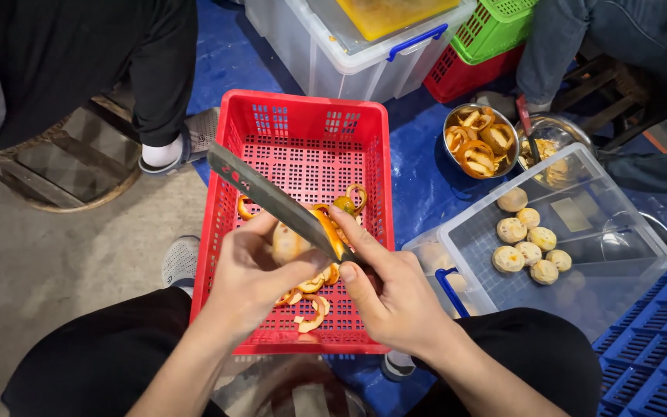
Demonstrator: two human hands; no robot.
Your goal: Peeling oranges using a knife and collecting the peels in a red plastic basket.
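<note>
Right hand is closed around the handle of a long knife, thumb pressed near the blade's base, while the left hand is cupped around a half-peeled orange fruit, held just above the red basket. A strip of orange peel curls off where the blade meets the fruit, and more peelings lie on the basket floor below.

To peel well, I judge the blade should stay shallow under the skin, with the left hand turning the fruit slowly into the edge and its fingertips kept behind the cutting line. The right thumb works best as a brace on the fruit, so the knife cannot slip toward the palm.

The knife's long axis runs diagonally, handle near the body at lower right, tip pointing up and left over the basket's far left corner. Peeled pale fruits sit in a clear bin to the right.
</note>
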